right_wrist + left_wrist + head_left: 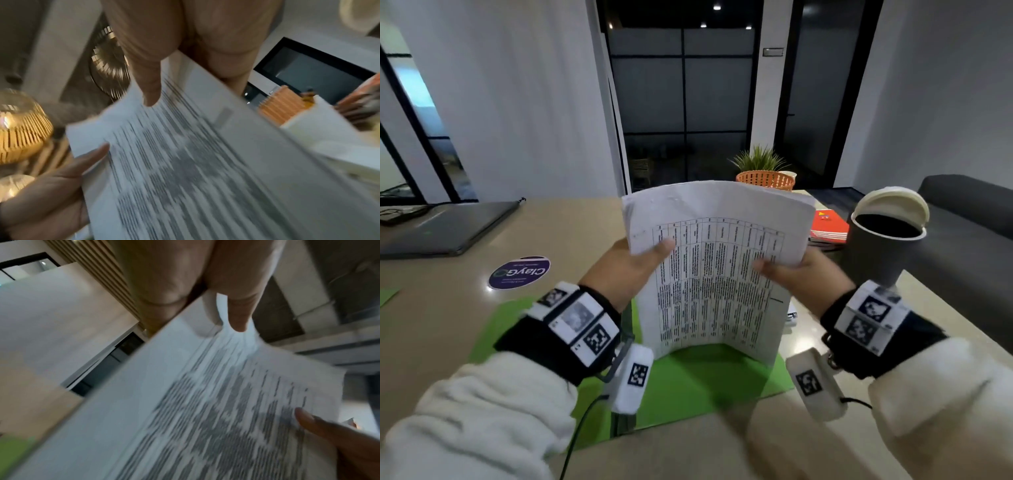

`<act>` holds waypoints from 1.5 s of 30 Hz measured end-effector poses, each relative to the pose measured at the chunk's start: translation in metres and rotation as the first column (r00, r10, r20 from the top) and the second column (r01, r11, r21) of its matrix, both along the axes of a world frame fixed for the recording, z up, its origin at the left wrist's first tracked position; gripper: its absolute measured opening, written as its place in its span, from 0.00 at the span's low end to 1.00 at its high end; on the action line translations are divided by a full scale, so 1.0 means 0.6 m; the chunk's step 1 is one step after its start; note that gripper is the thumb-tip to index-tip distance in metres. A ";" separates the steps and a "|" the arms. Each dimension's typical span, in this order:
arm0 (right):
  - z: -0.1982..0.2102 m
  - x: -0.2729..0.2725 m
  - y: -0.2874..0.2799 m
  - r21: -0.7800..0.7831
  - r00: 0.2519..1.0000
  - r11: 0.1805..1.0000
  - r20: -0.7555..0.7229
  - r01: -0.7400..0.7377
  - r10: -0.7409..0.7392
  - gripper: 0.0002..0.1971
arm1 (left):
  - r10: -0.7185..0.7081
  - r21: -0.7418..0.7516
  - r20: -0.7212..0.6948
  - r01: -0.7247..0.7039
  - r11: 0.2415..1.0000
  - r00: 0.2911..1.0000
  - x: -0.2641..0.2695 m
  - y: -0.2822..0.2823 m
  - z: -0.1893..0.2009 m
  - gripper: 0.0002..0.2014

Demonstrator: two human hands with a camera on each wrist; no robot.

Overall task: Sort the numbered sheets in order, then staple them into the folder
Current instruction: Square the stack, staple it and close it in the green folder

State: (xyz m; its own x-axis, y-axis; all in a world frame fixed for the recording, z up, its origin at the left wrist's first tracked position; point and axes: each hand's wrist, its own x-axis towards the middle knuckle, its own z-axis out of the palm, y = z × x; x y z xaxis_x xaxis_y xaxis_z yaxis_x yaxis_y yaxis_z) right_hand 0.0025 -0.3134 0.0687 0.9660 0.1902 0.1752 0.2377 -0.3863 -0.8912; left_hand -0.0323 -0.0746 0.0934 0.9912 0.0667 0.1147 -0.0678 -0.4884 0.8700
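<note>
A stack of white sheets (714, 270) printed with a table stands upright, bowed, its bottom edge on the green folder (688, 380) lying open on the table. My left hand (640, 260) grips the stack's left edge, thumb on the front. My right hand (787, 270) grips the right edge the same way. In the left wrist view my left hand (209, 308) pinches the sheets (205, 410), and the right thumb shows at the lower right. In the right wrist view my right hand (174, 69) pinches the blurred sheets (195, 162).
A dark bin (883, 240) with a swing lid stands right of the sheets. Behind are red booklets (828, 226) and an orange basket (765, 180) with a plant. A closed laptop (445, 226) and a round purple sticker (518, 272) lie at left.
</note>
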 end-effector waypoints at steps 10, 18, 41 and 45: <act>-0.094 0.037 -0.010 -0.211 0.944 0.977 -0.312 0.042 -0.108 0.33 | 0.077 0.219 -0.334 -0.003 0.976 0.939 0.017 0.012 -0.097 0.42; -0.101 0.034 -0.003 -0.204 0.962 0.979 -0.265 0.008 -0.063 0.09 | 0.136 0.302 -0.299 -0.042 0.952 0.944 0.030 0.017 -0.112 0.34; -0.111 0.082 -0.154 -0.826 0.886 0.554 -0.173 0.107 -0.430 0.28 | 0.169 0.361 -0.469 0.013 0.932 0.867 -0.016 0.058 -0.128 0.31; -0.132 0.096 -0.168 -0.908 0.869 0.418 -0.235 -0.036 -0.435 0.28 | 0.142 0.377 -0.503 0.068 0.924 0.852 -0.014 0.069 -0.124 0.39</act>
State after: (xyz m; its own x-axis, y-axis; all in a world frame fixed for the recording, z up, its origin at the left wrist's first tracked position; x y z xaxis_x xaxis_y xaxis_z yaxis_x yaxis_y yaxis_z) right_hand 0.0602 -0.4142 -0.0103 0.9194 -0.2007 -0.3383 -0.2187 -0.9757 -0.0156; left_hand -0.0410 -0.0335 0.0190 0.9087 0.1619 -0.3847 0.3601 -0.7702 0.5264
